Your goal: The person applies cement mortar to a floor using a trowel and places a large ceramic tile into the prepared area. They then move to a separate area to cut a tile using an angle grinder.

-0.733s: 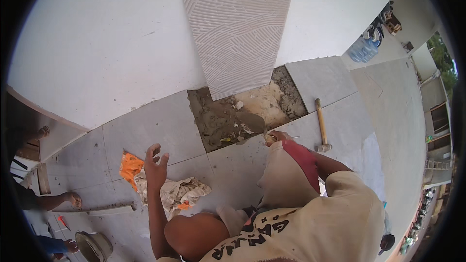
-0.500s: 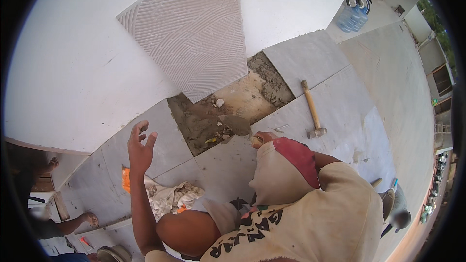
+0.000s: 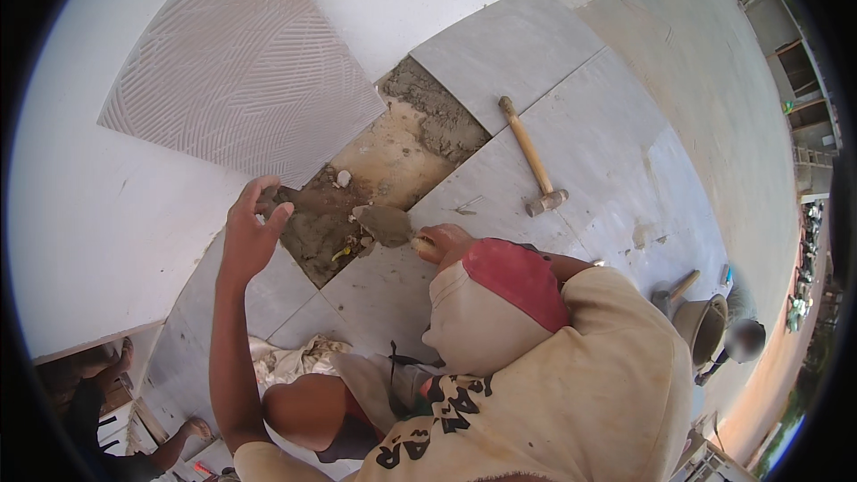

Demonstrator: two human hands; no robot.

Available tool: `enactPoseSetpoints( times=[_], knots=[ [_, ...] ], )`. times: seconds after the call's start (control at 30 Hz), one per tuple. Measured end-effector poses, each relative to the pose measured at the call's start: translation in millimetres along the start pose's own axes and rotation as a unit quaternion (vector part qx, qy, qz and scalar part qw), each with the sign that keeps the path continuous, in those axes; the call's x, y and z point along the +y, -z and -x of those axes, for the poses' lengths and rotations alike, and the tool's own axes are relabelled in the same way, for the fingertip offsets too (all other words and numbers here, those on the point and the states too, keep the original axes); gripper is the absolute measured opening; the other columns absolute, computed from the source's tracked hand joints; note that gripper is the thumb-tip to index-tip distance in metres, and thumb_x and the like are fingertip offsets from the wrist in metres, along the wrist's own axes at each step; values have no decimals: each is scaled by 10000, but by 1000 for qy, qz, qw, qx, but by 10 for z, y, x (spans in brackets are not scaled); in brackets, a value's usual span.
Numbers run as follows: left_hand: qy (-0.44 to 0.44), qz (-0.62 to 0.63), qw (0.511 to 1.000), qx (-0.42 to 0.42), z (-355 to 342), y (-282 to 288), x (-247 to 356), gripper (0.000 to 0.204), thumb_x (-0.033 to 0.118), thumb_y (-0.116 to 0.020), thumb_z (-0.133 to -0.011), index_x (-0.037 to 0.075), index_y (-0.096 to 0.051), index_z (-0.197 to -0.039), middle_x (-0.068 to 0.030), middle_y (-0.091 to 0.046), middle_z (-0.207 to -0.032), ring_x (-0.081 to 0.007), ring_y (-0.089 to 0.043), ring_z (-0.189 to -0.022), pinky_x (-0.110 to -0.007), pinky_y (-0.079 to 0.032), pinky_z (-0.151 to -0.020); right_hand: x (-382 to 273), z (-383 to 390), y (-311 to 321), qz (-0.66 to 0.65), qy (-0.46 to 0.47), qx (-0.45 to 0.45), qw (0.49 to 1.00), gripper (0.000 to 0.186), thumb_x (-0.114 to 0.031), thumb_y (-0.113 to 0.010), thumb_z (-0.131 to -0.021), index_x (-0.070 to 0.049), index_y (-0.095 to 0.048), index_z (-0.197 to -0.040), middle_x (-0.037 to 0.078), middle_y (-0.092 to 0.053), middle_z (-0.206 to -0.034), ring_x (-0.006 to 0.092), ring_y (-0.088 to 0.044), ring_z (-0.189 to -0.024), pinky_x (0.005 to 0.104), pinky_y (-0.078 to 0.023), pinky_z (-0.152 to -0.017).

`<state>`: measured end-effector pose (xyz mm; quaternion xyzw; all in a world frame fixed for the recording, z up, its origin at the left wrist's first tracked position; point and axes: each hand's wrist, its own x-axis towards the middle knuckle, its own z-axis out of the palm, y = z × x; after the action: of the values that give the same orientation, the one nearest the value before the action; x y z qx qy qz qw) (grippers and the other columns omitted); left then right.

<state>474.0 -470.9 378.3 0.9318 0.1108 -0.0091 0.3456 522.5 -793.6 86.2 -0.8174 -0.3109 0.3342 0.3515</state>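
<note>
We see the pointing trowel (image 3: 384, 226) over the near side of the gap in the grey floor tiles (image 3: 513, 36), its blade above or on the rough mortar (image 3: 311, 230); we cannot tell which. The right hand (image 3: 446, 239) is wrapped round its wooden handle, low and close to the floor, which probably keeps the blade flat. The left hand (image 3: 254, 223) is raised with fingers curled and thumb apart, holding nothing we can see; whether it touches the leaning tile (image 3: 241, 71) beyond is unclear. That tile stands against the white wall (image 3: 89, 241), its ribbed back outward, perhaps to keep that face clean; its top is cut off. To the right, a wooden-handled hammer (image 3: 536, 161) lies on laid tiles, seemingly within easy reach. The right knee (image 3: 500, 303) hides much of the right forearm, the left thigh covers part of a crumpled cloth (image 3: 303, 357), and at lower left a co-worker's foot (image 3: 198, 428) shows, the body mostly lost in the dark rim.
</note>
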Motion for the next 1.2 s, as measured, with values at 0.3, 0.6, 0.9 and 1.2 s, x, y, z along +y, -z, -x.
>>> enactPoseSetpoints(
  times=[0.3, 0.6, 0.9, 1.2],
  knots=[
    [-24, 52, 997, -61, -527, -575, 208, 422, 179, -689, -901, 23, -583, -1278, -161, -654, -1203, -263, -641, -1103, -381, -513, -939, 21, 73, 486, 32, -23, 70, 997, 423, -334, -678, -890, -85, -629, -1228, 150, -661, -1112, 348, -631, -1097, 457, -500, -949],
    [44, 232, 961, -146, -1244, -1621, 142, 544, 240, -698, -924, -30, -505, -1356, -138, -622, -1215, -195, -628, -1017, -351, -516, -861, 1144, 325, 1878, 178, -250, 373, 875, 543, -304, -697, -888, -81, -536, -1356, 192, -566, -1278, 359, -542, -1234, 475, -487, -985],
    [184, 253, 932, -181, -1761, -2845, 95, 540, 262, -715, -914, -32, -524, -1325, -102, -666, -1077, -170, -645, -934, -335, -515, -765, 1491, 621, 1720, 110, -328, 314, 884, 549, -279, -634, -930, -97, -478, -1424, 212, -570, -1226, 379, -553, -1199, 491, -502, -960],
    [246, 270, 909, -201, -2145, -3273, -14, 545, 255, -710, -913, -42, -522, -1330, -124, -651, -1157, -191, -652, -921, -326, -521, -746, 1823, 1925, 1512, 75, -457, 350, 814, 560, -268, -646, -922, -92, -485, -1429, 208, -574, -1170, 383, -574, -1143, 503, -516, -897]
  ],
)
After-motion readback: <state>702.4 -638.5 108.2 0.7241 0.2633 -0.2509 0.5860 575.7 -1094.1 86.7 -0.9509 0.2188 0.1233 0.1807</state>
